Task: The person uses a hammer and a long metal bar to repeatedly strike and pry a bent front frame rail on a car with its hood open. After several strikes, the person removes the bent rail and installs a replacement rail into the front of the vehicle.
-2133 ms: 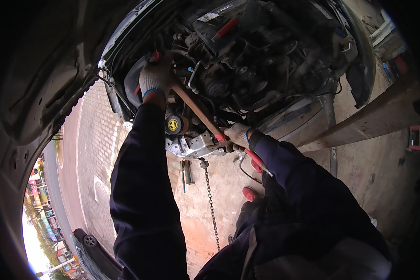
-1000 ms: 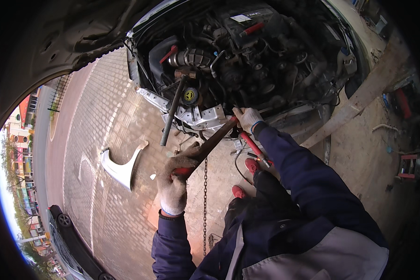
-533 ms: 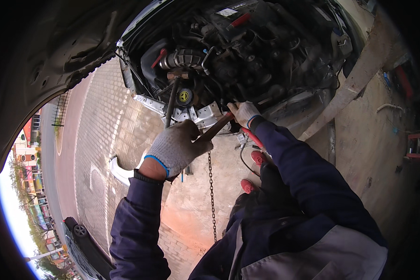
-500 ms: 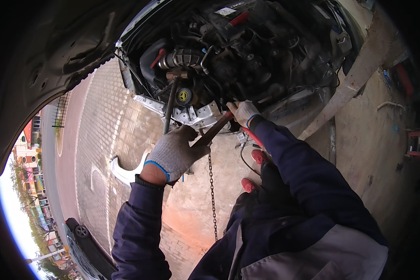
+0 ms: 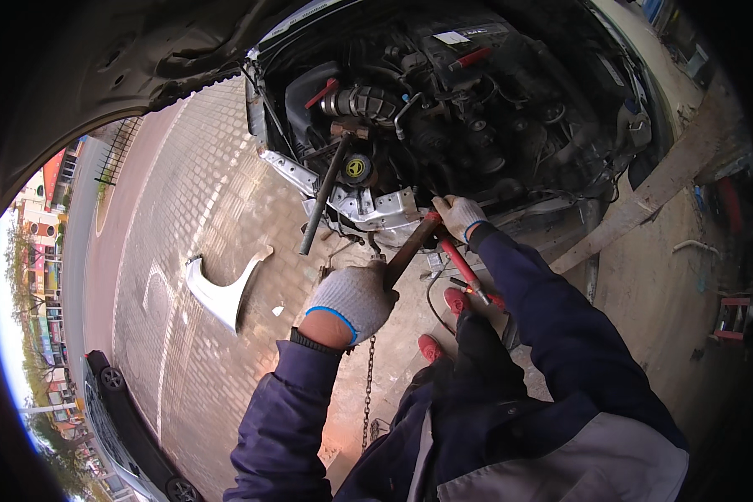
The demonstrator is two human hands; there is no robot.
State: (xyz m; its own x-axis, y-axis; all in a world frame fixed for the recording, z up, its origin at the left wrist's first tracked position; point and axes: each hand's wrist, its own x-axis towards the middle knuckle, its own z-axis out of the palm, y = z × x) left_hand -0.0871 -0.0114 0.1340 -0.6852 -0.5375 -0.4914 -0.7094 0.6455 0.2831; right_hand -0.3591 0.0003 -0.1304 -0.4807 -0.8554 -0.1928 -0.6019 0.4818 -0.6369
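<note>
My left hand (image 5: 353, 303), in a pale knitted glove with a blue cuff, is closed round the handle of a brown wooden-handled tool with a red end (image 5: 411, 249). The tool slants up toward the car's front edge. My right hand (image 5: 462, 217), gloved alike, is closed beside the red end. What its fingers hold is hidden. Just ahead lies the bent silver front panel (image 5: 385, 209) of the car. A hammer (image 5: 325, 197) with a rusty head rests on the engine bay's left side, its long grey handle slanting over the panel, next to a black cap with a yellow mark (image 5: 356, 169).
The engine (image 5: 468, 125) fills the far side beneath the raised hood (image 5: 167, 50). A red bar (image 5: 463, 263) hangs below my right hand. A chain (image 5: 369, 393) runs toward me. A white fender (image 5: 222, 293) lies on the paving at left. A rusty beam (image 5: 644, 201) crosses at right.
The view has shifted left, so the car sits farther right. My left hand has moved lower and right with the wooden-handled tool, away from the hammer handle. My right hand stays at the panel.
</note>
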